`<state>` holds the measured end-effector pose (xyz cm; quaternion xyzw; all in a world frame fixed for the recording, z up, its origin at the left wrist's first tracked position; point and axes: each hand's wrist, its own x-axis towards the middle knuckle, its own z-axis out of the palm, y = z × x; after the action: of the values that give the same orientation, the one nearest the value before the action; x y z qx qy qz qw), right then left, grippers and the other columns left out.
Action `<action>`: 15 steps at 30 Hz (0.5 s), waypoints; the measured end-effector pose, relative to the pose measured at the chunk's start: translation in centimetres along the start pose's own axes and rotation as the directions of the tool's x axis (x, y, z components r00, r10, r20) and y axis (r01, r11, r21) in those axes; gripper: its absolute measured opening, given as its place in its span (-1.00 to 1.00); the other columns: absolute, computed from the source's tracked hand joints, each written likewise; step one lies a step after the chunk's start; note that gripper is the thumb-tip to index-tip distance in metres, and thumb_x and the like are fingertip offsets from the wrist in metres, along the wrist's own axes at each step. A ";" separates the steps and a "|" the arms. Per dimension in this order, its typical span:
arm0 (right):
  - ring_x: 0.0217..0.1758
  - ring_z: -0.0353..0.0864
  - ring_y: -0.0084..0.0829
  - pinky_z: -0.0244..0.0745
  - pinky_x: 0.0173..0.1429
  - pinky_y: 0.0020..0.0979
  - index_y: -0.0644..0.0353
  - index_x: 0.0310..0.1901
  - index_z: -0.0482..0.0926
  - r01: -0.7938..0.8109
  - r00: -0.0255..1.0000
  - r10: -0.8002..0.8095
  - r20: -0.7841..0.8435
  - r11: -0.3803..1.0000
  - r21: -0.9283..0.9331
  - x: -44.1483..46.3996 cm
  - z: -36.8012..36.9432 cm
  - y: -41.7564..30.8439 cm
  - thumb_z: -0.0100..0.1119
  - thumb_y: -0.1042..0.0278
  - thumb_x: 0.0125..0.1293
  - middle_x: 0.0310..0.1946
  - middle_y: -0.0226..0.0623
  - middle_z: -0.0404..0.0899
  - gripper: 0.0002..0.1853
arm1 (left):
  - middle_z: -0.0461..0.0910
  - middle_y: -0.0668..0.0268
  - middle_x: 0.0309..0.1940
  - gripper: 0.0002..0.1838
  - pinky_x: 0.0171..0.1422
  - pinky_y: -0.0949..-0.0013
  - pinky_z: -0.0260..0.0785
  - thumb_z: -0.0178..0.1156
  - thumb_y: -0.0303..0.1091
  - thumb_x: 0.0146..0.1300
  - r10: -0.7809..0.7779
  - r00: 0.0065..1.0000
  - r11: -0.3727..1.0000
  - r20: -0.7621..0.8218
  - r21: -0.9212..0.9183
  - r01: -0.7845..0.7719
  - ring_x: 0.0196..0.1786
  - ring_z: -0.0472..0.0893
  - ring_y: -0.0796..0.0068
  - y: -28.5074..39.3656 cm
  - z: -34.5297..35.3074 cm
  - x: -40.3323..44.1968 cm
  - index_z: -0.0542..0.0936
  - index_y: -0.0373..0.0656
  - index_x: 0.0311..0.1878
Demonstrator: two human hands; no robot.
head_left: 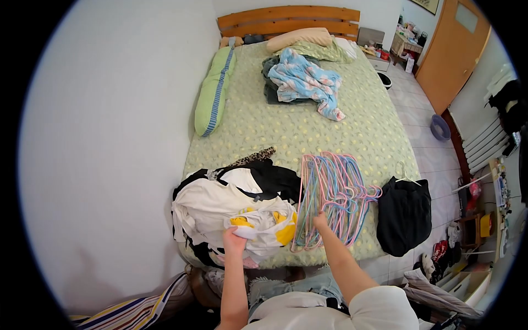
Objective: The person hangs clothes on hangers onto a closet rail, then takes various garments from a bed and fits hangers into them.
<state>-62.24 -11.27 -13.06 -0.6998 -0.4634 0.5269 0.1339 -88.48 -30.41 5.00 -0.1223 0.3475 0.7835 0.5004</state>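
Note:
My left hand [235, 241] is closed on the edge of a white and yellow garment [267, 224], which lies on the near side of a pile of clothes. Right of that pile, several pink, blue and green hangers [335, 192] lie side by side on the bed. My right hand [319, 221] is over the lower left part of the hangers; its fingers are too small to make out. White clothing [203, 203] and black clothing [280, 179] make up most of the pile.
A black garment on a hanger [404, 217] lies at the bed's right edge. Farther back on the bed [247, 132] are a blue floral cloth [305, 77] and a long green pillow [214, 93]. A purple basin [440, 128] stands on the floor. Shoes [440, 250] are at the right.

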 end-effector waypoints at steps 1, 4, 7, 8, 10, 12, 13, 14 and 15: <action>0.18 0.43 0.03 0.33 0.25 -0.20 0.25 0.23 0.34 -0.019 1.000 0.019 -0.007 1.000 0.009 -0.2 -0.1 -0.2 0.04 0.46 0.00 0.17 0.14 0.34 -0.37 | 0.39 0.13 0.16 -0.44 0.37 -0.09 0.18 -0.02 -0.58 0.03 -0.020 1.000 1.000 0.015 -0.005 0.020 0.28 0.34 0.07 0.1 -0.2 0.1 0.30 -0.26 0.20; 0.17 0.42 0.07 0.31 0.27 -0.21 0.27 0.22 0.35 0.017 0.999 -0.019 -0.032 0.998 -0.061 -1.0 -0.3 -0.9 0.02 0.48 0.01 0.31 0.21 0.09 -0.38 | 0.36 0.14 0.18 -0.33 0.34 -0.12 0.20 -0.03 -0.70 -0.04 0.029 1.000 0.999 0.009 0.021 -0.030 0.27 0.34 0.06 0.0 0.2 0.2 0.27 -0.12 0.24; 0.19 0.37 0.15 0.27 0.31 -0.22 0.33 0.23 0.34 0.068 0.998 -0.067 0.014 0.995 -0.080 -0.8 -0.2 -0.7 0.01 0.49 0.02 0.34 0.28 -0.12 -0.38 | 0.32 0.16 0.21 -0.26 0.32 -0.14 0.22 -0.04 -0.75 -0.04 0.083 0.996 0.995 0.011 0.051 -0.083 0.28 0.33 0.08 -0.3 1.8 -0.3 0.24 0.02 0.29; 0.21 0.34 0.19 0.27 0.32 -0.20 0.36 0.24 0.30 0.108 0.994 -0.109 0.001 0.983 -0.148 0.1 0.4 0.0 0.06 0.43 0.04 0.33 0.34 -0.12 -0.37 | 0.31 0.16 0.22 -0.24 0.31 -0.14 0.23 -0.04 -0.76 -0.03 0.091 0.996 0.994 0.015 0.058 -0.092 0.28 0.33 0.09 -0.3 2.4 -0.5 0.22 0.07 0.30; 0.27 0.26 0.26 0.27 0.33 -0.17 0.43 0.26 0.22 0.181 0.981 -0.194 -0.014 0.940 -0.288 4.0 3.0 3.7 0.18 0.31 0.09 0.32 0.45 -0.13 -0.30 | 0.30 0.17 0.23 -0.26 0.31 -0.14 0.23 -0.02 -0.76 0.01 0.102 0.994 0.992 0.025 0.067 -0.103 0.29 0.32 0.10 -0.2 3.3 -0.6 0.22 0.05 0.30; 0.28 0.23 0.28 0.24 0.35 -0.16 0.51 0.24 0.22 0.190 0.980 -0.199 0.012 0.913 -0.361 2.5 2.3 2.4 0.22 0.23 0.11 0.28 0.50 -0.10 -0.27 | 0.30 0.18 0.22 -0.27 0.30 -0.12 0.24 -0.01 -0.77 0.03 0.119 0.992 0.989 0.031 0.084 -0.121 0.29 0.32 0.12 -0.3 3.8 -0.8 0.21 0.04 0.30; 0.29 0.21 0.29 0.22 0.36 -0.16 0.54 0.22 0.22 0.199 0.978 -0.205 0.028 0.896 -0.398 1.8 1.9 1.8 0.25 0.19 0.11 0.27 0.53 -0.09 -0.25 | 0.30 0.19 0.22 -0.26 0.29 -0.11 0.26 0.00 -0.78 0.04 0.133 0.991 0.986 0.033 0.097 -0.136 0.28 0.33 0.12 -0.4 4.0 -0.9 0.21 0.04 0.30; 0.29 0.21 0.28 0.21 0.36 -0.15 0.53 0.21 0.24 0.184 0.983 -0.178 0.052 0.899 -0.398 0.9 1.3 1.0 0.25 0.15 0.11 0.26 0.54 -0.07 -0.25 | 0.30 0.20 0.22 -0.26 0.28 -0.10 0.28 0.00 -0.80 0.04 0.150 0.988 0.982 0.036 0.110 -0.153 0.28 0.34 0.13 -0.3 4.1 -1.0 0.21 0.04 0.30; 0.29 0.21 0.28 0.20 0.37 -0.14 0.53 0.20 0.26 0.171 0.985 -0.153 0.077 0.901 -0.400 0.2 0.8 0.1 0.26 0.11 0.11 0.26 0.54 -0.05 -0.25 | 0.31 0.20 0.21 -0.24 0.27 -0.08 0.30 0.01 -0.81 0.03 0.171 0.985 0.976 0.019 0.135 -0.172 0.27 0.35 0.14 -0.2 4.0 -1.0 0.20 0.05 0.31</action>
<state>-62.84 -11.45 -13.57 -0.6599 -0.6216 0.4217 0.0192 -87.23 -28.40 8.36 -0.0547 0.4074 0.7987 0.4395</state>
